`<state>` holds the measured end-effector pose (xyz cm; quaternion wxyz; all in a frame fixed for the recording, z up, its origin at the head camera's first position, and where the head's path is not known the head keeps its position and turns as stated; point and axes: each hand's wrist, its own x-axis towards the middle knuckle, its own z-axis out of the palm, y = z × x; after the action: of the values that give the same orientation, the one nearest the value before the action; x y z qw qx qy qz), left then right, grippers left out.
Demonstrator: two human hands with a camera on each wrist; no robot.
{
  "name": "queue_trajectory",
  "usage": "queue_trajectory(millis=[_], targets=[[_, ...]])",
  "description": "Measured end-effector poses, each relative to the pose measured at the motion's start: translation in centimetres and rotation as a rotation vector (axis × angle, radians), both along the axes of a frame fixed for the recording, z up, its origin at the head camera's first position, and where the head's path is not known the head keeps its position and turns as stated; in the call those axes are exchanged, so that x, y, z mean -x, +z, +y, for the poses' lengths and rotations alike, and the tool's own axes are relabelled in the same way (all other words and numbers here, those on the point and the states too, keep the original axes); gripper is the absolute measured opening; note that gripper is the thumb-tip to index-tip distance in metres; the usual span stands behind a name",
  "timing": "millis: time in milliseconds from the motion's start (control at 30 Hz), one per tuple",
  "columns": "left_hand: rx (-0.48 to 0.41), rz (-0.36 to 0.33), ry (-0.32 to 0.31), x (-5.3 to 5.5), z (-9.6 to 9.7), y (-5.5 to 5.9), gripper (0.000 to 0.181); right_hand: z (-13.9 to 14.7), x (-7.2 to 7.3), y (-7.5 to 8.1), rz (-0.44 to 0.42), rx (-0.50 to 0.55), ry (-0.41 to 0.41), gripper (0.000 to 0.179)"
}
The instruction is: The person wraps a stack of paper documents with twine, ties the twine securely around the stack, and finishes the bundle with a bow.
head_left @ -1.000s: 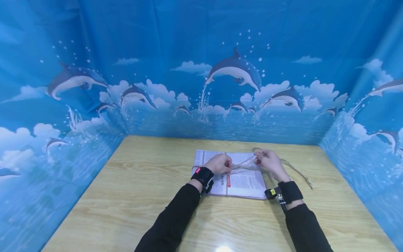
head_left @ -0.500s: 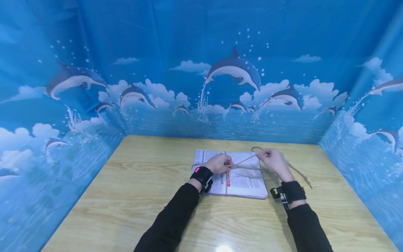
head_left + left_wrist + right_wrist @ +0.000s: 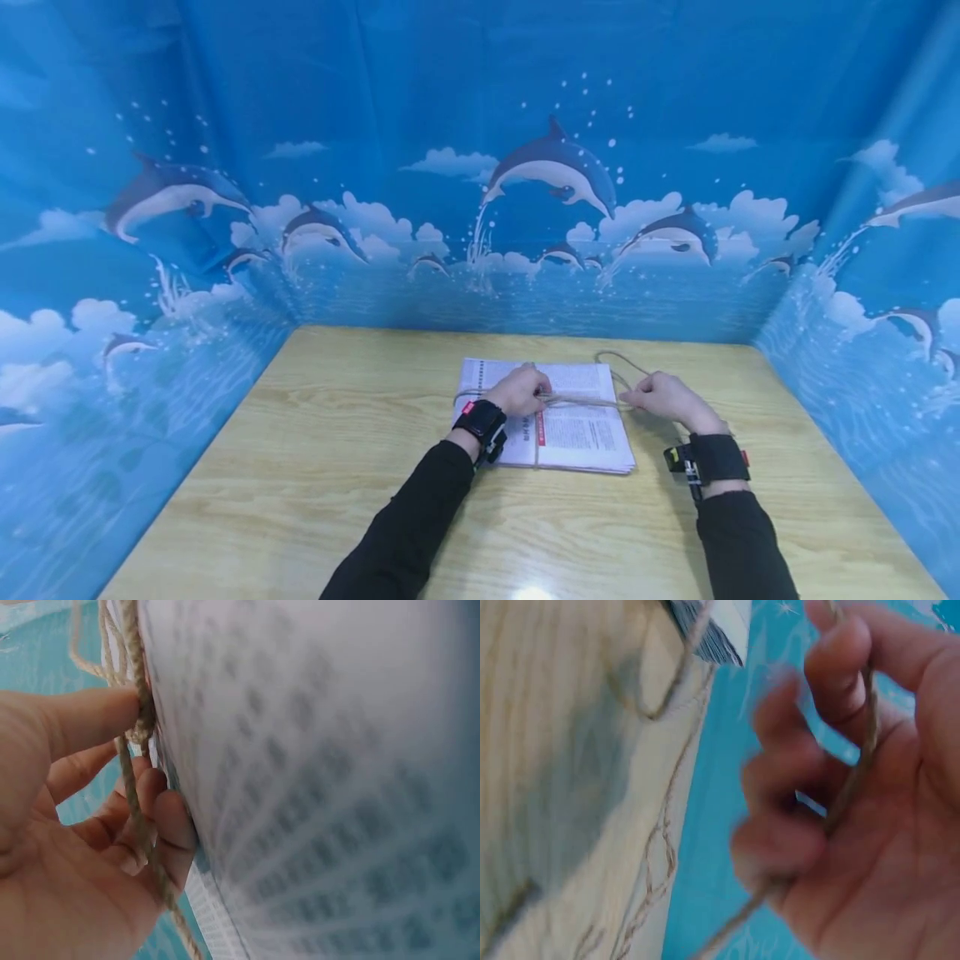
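Note:
A flat stack of newspapers (image 3: 581, 437) lies on the table, bound crosswise with brown jute twine (image 3: 585, 402). My left hand (image 3: 519, 392) rests on top of the stack where the cords cross. In the left wrist view its thumb presses the twine at the knot (image 3: 141, 724), and another strand runs down across the curled fingers. Just past the stack's right edge, my right hand (image 3: 667, 397) pinches a length of twine between thumb and index finger. The right wrist view shows that cord (image 3: 870, 720) running through the palm and under the other fingers, which are blurred.
A loose loop of twine (image 3: 618, 354) lies beyond the stack's back right corner. More slack cord (image 3: 660, 851) trails over the wooden table (image 3: 337, 467). A blue dolphin-print curtain (image 3: 420, 208) encloses the table at the back and both sides.
My right hand has moved to the right and a little nearer, drawing the twine away from the stack and lower. The strands on the stack now lie closer together. My left hand stays at the knot.

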<state>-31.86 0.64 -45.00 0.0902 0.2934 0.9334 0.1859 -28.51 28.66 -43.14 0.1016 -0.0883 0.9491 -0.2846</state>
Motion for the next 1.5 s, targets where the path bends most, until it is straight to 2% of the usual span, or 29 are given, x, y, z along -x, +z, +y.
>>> queue_trajectory(millis=[100,300,433,567,667,867,967,1067,1233,1300,1400,1500], targets=[[-0.002,0.011,0.024,-0.1,0.1,0.0,0.018,-0.6,0.1,-0.4,0.008,-0.022,0.036,0.045],[0.005,0.084,-0.002,0.0,0.4,-0.2,0.009,-1.2,0.2,-0.7,0.080,-0.068,0.101,0.041],[-0.012,0.082,-0.024,0.1,0.6,-0.6,0.007,-1.3,0.4,-1.2,0.058,-0.044,0.129,0.038],[-0.022,0.083,-0.053,0.1,0.9,-0.8,0.020,-1.2,0.5,-1.2,0.037,-0.042,0.123,0.038],[-0.009,0.102,-0.048,0.0,1.0,-0.8,0.027,-0.9,0.4,-1.0,0.047,-0.038,0.088,0.040],[0.054,0.141,-0.043,-0.6,0.9,-0.3,0.030,0.1,0.1,-0.2,0.091,0.017,0.007,0.041],[0.075,0.149,-0.011,-0.9,0.8,-0.1,0.032,0.5,0.1,0.0,0.096,0.010,-0.014,0.043],[0.085,0.182,0.057,-1.1,0.8,0.0,0.032,0.8,0.2,0.2,0.090,-0.001,-0.032,0.044],[0.200,0.378,0.153,-1.3,0.6,-0.1,0.014,1.0,0.2,0.2,0.058,0.011,-0.030,0.047],[0.233,0.430,0.183,-1.2,0.2,0.0,0.012,1.1,0.2,0.1,0.048,0.012,-0.026,0.048],[0.208,0.414,0.203,-0.8,-1.1,0.2,0.012,1.1,0.2,-0.1,0.042,0.003,-0.035,0.048],[0.120,0.300,0.216,-0.5,-3.4,0.1,0.030,1.1,0.2,-0.2,0.041,-0.003,-0.040,0.048]])
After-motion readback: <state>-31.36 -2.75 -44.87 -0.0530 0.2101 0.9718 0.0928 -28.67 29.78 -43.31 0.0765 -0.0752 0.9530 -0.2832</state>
